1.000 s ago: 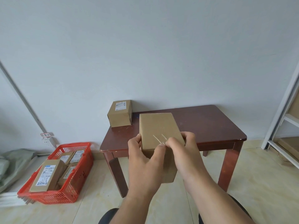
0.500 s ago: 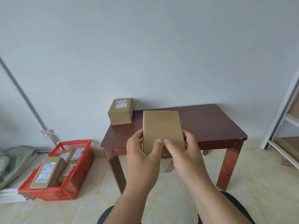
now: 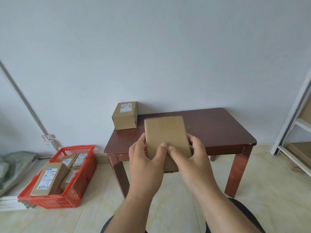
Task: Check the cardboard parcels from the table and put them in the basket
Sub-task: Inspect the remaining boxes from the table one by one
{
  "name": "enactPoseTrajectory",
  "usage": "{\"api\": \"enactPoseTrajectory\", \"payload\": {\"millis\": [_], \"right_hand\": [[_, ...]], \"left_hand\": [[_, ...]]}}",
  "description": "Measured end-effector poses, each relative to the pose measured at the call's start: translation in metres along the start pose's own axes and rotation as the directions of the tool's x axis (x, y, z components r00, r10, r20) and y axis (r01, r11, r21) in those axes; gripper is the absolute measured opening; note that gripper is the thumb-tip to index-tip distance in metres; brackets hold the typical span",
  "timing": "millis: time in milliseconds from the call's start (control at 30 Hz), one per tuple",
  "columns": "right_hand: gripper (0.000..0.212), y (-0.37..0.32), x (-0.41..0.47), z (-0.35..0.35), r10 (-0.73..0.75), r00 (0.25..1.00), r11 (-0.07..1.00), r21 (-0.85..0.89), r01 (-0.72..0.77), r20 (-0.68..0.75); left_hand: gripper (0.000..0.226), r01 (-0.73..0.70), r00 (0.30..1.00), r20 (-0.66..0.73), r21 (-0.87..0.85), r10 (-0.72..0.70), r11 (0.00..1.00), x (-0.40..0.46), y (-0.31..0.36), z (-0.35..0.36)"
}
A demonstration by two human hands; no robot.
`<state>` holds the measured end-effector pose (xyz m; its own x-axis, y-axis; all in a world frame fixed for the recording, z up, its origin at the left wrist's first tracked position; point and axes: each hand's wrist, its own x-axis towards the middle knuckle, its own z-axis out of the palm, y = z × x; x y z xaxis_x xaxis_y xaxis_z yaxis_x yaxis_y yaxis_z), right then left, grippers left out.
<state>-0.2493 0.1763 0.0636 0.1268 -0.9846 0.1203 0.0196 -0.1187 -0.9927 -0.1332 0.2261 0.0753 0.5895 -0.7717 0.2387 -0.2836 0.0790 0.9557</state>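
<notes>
A plain brown cardboard parcel (image 3: 165, 133) is held up in front of the table, a blank face toward me. My left hand (image 3: 146, 158) grips its left side and my right hand (image 3: 190, 158) its right side, both thumbs pressed on the near face. A second parcel (image 3: 124, 116) with a white label stands on the far left corner of the dark wooden table (image 3: 218, 128). On the floor to the left, a red plastic basket (image 3: 80, 190) holds several labelled parcels (image 3: 49, 179).
A white wall rises behind the table. A white shelf frame (image 3: 292, 125) stands at the right edge. Grey-green sacks (image 3: 11, 165) lie at the far left beside the basket. A slanted pipe (image 3: 25, 101) runs down the wall. The floor is pale tile.
The parcel has been turned in my hands from a tilted pose to a flatter, upright face toward me, and both thumbs have met at its lower middle.
</notes>
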Motion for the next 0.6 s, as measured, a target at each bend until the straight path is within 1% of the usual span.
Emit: {"api": "enactPoseTrajectory", "payload": {"millis": [100, 167, 233, 367, 500, 600], "right_hand": [[0.048, -0.001, 0.005, 0.0, -0.003, 0.999, 1.0, -0.004, 0.003, -0.032], [0.045, -0.002, 0.007, 0.0, 0.0, 0.999, 1.0, -0.002, 0.0, -0.043], [0.042, -0.002, 0.007, -0.002, -0.001, 0.999, 1.0, -0.005, 0.0, -0.034], [0.041, -0.001, -0.001, -0.004, -0.009, 1.0, 1.0, 0.02, 0.009, 0.004], [0.039, -0.004, 0.001, -0.004, -0.011, 1.0, 1.0, 0.024, 0.011, -0.024], [0.039, -0.012, 0.007, -0.005, -0.018, 0.999, 1.0, 0.012, 0.018, -0.042]], "left_hand": [[0.05, 0.029, 1.0, -0.005, -0.111, -0.03, 0.993, -0.005, 0.0, 0.002], [0.051, 0.021, 1.0, 0.005, -0.138, -0.021, 0.99, -0.011, 0.001, 0.003], [0.051, 0.015, 1.0, 0.001, -0.138, -0.015, 0.99, -0.011, 0.003, 0.003], [0.04, 0.005, 0.999, -0.036, -0.119, -0.01, 0.993, 0.0, 0.006, -0.001], [0.05, -0.018, 1.0, -0.017, -0.097, 0.016, 0.995, 0.003, 0.003, 0.001], [0.05, -0.035, 0.999, -0.01, -0.056, 0.035, 0.998, -0.001, -0.001, 0.004]]}}
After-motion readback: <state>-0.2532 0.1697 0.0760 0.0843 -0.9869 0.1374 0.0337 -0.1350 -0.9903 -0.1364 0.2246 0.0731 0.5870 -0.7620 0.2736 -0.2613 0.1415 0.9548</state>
